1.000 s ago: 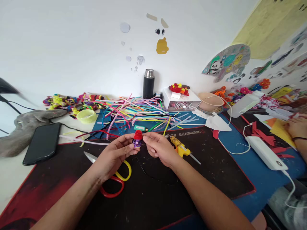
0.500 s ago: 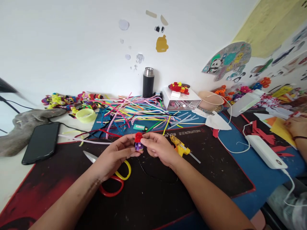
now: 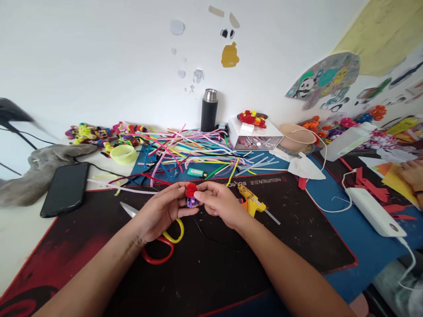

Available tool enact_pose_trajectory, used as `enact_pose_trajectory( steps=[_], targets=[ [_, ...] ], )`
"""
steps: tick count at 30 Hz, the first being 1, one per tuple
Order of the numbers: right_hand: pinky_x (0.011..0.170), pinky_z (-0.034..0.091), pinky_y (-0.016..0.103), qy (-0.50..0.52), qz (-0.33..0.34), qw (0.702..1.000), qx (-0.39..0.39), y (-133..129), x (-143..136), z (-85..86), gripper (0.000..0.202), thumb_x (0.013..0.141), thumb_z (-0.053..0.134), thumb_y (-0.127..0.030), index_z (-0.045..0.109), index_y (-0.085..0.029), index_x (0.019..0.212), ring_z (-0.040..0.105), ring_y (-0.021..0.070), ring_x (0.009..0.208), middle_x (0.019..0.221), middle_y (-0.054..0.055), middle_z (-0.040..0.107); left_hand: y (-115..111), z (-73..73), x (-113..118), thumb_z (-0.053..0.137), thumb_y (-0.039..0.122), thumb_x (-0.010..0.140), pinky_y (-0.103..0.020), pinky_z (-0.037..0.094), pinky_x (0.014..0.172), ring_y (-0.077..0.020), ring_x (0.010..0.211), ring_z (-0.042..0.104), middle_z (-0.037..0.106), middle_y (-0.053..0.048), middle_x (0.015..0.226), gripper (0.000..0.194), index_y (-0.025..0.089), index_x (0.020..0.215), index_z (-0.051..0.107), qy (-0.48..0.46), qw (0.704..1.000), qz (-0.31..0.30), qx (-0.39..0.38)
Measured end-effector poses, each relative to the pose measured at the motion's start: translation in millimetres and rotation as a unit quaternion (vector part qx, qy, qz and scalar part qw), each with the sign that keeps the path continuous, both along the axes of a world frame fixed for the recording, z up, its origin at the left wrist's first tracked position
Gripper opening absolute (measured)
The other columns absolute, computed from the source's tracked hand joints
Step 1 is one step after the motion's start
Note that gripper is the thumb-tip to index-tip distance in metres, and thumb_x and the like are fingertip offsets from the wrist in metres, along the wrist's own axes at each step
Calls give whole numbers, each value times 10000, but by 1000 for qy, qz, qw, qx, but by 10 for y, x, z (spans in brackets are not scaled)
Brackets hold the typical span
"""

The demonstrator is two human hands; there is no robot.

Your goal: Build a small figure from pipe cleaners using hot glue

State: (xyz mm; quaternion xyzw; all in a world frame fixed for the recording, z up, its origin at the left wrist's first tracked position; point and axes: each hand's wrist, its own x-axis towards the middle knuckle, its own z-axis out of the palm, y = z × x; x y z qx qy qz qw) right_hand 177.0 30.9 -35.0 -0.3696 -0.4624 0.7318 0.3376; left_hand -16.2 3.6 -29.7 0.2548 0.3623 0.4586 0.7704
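A small pipe-cleaner figure (image 3: 191, 200), with a fuzzy red top and a purple lower part, is upright between my two hands above the dark desk mat (image 3: 211, 281). My right hand (image 3: 220, 203) pinches it from the right, thumb on its front. My left hand (image 3: 165, 207) is loosely curled about its left side, with a finger stretched out below it. Under my left wrist lie scissors (image 3: 178, 231) with a yellow and a red handle loop, blades partly covered. Just right of my right hand is a yellow glue gun (image 3: 253, 202) with a clear glue stick.
Many coloured pipe cleaners (image 3: 185, 152) are heaped behind my hands, near a black thermos (image 3: 209, 110) and white box (image 3: 253, 136). A phone (image 3: 65, 189) lies left. At right are a white power strip (image 3: 376, 211), its cables, and another person's hand (image 3: 413, 174).
My left hand's fingers have loosened and spread a little around the figure, while my right hand keeps its pinch. The whole view has shifted slightly.
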Motion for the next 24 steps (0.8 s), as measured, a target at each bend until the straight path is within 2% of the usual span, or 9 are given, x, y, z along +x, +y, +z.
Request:
enact_pose_trajectory(
  steps=[5, 15, 24],
  targets=[
    [419, 154, 237, -4, 6, 1000, 4, -6, -8, -3, 364, 808, 839, -447, 674, -162, 962, 302, 35, 405, 565, -103, 487, -2, 2, 12, 742, 162, 925, -361, 704, 769, -206, 871, 753, 754, -84, 1017, 133, 141, 1054, 764, 8, 1000, 12, -3],
    [413, 172, 224, -19, 11, 1000, 8, -11, -12, -25, 433, 761, 887, -481, 665, -168, 962, 317, 33, 415, 592, -87, 544, 0, 19, 28, 746, 163, 906, -349, 710, 706, -182, 822, 713, 680, -55, 962, 122, 138, 1024, 767, 22, 1000, 10, -10],
    [418, 207, 212, -48, 14, 998, 27, -18, -7, -24, 398, 786, 873, -477, 667, -187, 964, 358, 49, 449, 648, -52, 605, -4, 26, 39, 761, 138, 878, -338, 711, 703, -176, 791, 722, 676, -40, 922, 124, 134, 1001, 750, 13, 1000, 13, -11]
  ],
)
